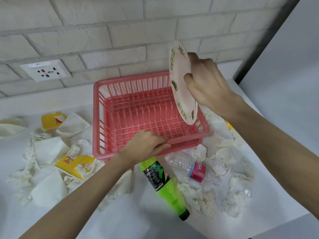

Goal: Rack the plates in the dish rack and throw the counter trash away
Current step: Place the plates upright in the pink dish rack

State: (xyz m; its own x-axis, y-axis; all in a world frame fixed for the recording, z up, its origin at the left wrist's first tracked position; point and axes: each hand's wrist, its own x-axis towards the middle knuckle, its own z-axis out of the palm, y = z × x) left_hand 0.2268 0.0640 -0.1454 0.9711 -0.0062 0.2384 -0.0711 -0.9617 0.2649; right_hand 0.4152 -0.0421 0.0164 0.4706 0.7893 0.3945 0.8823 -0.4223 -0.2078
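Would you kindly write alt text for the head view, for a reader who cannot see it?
A person's right hand holds a patterned plate on edge over a pink dish rack, whose near rim the left hand grips. Crumpled tissues, a green bottle and a clear bottle litter the white counter.

The location is a domestic kitchen, as shown by a white tabletop (120,221) against a white brick-pattern wall (103,23) with a multi-pin power socket (45,70), a pink plastic dish rack (97,118) on the tabletop, a patterned plate (181,83) above it, and a green drink bottle (160,183) and crumpled paper napkins (200,197) beside it.
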